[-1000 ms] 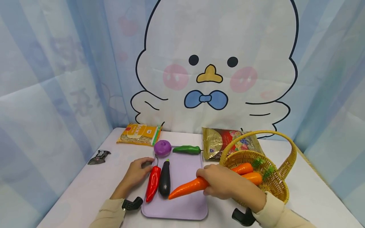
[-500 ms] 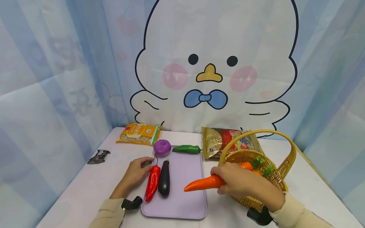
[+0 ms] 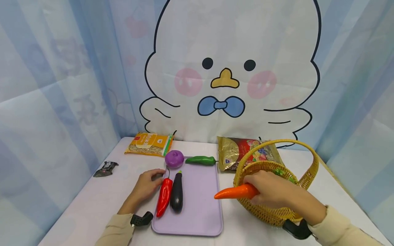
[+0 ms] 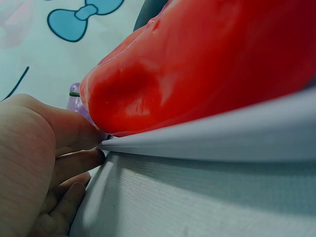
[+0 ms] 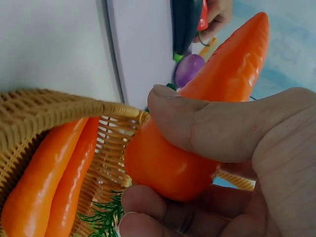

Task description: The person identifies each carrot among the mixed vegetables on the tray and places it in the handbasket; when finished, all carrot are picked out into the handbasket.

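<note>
My right hand [image 3: 271, 189] grips an orange carrot [image 3: 237, 192] near its thick end, over the left rim of the wicker basket [image 3: 261, 215]. The carrot's tip points left, towards the lilac tray [image 3: 200, 218]. Inside the basket lie two more carrots [image 5: 42, 182], seen in the right wrist view but mostly hidden behind my hand in the head view. My left hand [image 3: 147, 186] pinches the tray's left rim, thumb and fingers right at its edge in the left wrist view. On the tray, a red chili pepper [image 3: 164, 198] lies beside a dark eggplant [image 3: 176, 194].
A purple onion [image 3: 174, 159] and a green chili pepper [image 3: 200, 160] lie along the tray's far end. Behind stand a yellow food packet [image 3: 149, 144] and a gold-and-red packet [image 3: 229, 153]. A small black wrapper [image 3: 105, 169] lies far left. The basket's tall handle [image 3: 313, 164] arches upward.
My right hand has carried the carrot rightward from above the tray to over the basket's left rim. My left hand has stayed at the tray's edge.
</note>
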A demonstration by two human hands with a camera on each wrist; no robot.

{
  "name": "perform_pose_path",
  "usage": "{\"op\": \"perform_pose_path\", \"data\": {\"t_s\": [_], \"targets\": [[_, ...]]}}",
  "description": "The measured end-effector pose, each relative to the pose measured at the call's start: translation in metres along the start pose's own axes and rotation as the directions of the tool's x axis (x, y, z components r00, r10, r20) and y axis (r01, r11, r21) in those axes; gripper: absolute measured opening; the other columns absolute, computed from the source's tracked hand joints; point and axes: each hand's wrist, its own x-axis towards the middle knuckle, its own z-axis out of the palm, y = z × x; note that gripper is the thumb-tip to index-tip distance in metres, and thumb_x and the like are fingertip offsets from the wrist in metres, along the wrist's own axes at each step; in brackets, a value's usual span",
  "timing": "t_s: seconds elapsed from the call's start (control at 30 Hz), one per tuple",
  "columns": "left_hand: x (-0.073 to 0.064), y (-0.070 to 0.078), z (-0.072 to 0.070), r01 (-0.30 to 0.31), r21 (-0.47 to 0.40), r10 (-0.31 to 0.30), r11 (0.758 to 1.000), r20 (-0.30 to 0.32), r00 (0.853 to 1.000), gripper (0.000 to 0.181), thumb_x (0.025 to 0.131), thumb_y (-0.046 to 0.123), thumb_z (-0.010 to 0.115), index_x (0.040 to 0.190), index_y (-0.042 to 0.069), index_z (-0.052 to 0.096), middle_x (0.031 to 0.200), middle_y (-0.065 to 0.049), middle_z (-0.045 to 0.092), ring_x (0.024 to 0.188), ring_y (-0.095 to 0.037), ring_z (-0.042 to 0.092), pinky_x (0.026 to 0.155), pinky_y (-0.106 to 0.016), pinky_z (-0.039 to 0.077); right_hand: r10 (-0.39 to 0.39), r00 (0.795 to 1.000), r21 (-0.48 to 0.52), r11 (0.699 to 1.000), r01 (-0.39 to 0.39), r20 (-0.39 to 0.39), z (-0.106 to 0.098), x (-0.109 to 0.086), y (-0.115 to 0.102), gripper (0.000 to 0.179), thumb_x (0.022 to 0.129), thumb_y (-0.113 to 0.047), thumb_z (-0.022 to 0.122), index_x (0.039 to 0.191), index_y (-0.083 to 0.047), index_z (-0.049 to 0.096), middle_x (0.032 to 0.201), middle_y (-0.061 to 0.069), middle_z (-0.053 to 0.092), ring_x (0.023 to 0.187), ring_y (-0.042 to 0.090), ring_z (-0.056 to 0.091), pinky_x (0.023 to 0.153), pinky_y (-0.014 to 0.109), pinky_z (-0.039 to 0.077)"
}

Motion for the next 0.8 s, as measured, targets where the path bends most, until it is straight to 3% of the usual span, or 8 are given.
{"op": "perform_pose_path", "data": {"t_s": [0.37,0.8], "targets": [[0.002,-0.002,0.0,0.002,0.003,-0.002,1.0,0.001,1.0,0.036,0.095,0.013,0.062,0.13,0.012,0.068,0.139,-0.012,0.063,0.14,-0.037,0.048,0.117,-0.059,0.034,0.074,0.997,-0.055,0.996,-0.072,0.024,-0.007,-0.009,0.018,0.04,0.075,-0.017,0.087,0.111,-0.011,0.069,0.088,-0.005,0.061,0.077,0.015,0.054,0.075,0.039,0.054],[0.001,0.0,-0.001,-0.012,0.01,0.012,1.0,-0.001,1.0,0.036,0.095,0.013,0.061,0.13,0.01,0.068,0.138,-0.013,0.063,0.139,-0.038,0.048,0.117,-0.059,0.034,0.106,0.99,-0.08,0.992,-0.098,0.095,-0.011,-0.016,0.036,0.046,0.079,-0.022,0.086,0.117,-0.008,0.067,0.094,-0.001,0.061,0.085,0.019,0.053,0.078,0.042,0.052]]}}
